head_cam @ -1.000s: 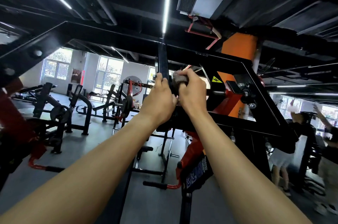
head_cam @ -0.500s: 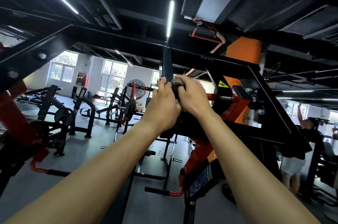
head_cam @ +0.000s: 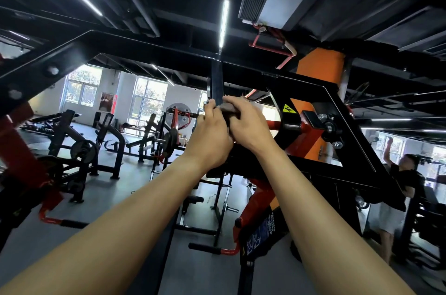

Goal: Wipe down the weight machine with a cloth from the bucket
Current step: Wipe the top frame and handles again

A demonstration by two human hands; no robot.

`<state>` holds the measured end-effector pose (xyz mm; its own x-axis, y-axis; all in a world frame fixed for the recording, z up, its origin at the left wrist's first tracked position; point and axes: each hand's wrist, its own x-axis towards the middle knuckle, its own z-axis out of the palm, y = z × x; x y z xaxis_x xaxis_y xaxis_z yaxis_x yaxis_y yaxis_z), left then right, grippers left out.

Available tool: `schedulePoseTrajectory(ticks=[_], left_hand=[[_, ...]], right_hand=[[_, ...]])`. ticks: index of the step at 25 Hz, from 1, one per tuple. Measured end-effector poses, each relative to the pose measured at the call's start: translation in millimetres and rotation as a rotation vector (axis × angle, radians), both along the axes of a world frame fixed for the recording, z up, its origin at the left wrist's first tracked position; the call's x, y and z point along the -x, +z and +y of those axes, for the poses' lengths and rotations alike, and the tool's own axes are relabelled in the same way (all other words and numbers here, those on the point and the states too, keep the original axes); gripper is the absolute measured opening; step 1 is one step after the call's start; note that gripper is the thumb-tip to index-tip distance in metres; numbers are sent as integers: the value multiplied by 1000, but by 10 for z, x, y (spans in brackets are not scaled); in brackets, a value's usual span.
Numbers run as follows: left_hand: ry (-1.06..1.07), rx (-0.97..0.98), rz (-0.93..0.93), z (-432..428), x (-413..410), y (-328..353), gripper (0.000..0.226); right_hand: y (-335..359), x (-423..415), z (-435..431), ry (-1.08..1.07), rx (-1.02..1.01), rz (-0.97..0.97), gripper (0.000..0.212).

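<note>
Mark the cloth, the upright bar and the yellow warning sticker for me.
cloth [head_cam: 228, 108], head view, grey fold between the hands
upright bar [head_cam: 216, 80], head view, bare stretch above the hands
yellow warning sticker [head_cam: 289, 109], head view, its centre

Both arms outstretched; left hand [head_cam: 210, 136] and right hand [head_cam: 248, 126] touching, fingers [head_cam: 231, 101] curled closed

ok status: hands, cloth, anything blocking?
Left hand and right hand both clamped round the black upright bar. Grey cloth bunched under right fingers, against the bar. Nothing in the way; bucket not in view.
</note>
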<state>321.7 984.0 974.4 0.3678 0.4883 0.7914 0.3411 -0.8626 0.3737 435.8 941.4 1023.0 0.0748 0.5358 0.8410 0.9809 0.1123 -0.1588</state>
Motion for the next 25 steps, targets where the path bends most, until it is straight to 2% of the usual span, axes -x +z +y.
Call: schedulePoseTrajectory(ticks=[3, 8, 9, 11, 14, 18, 23, 25], left_hand=[[34, -2, 31, -28, 8, 39, 53], [70, -7, 47, -68, -28, 47, 49], [68, -2, 39, -70, -31, 44, 48], [60, 3, 24, -69, -36, 41, 49], [54, -6, 16, -67, -40, 31, 49], [51, -18, 23, -66, -25, 29, 49], [47, -12, -7, -71, -44, 13, 48], [49, -12, -23, -71, -38, 8, 49]], right_hand=[[79, -100, -33, -80, -84, 40, 59], [-144, -46, -217, -83, -422, 153, 54], [-153, -87, -227, -94, -389, 178, 50], [-115, -196, -187, -186, -162, 169, 44], [23, -256, -168, -218, 30, 183, 56], [136, -229, -182, -112, 7, 330, 60], [-181, -225, -355, -198, 6, 15, 62], [-118, -267, -390, -165, 5, 101, 60]])
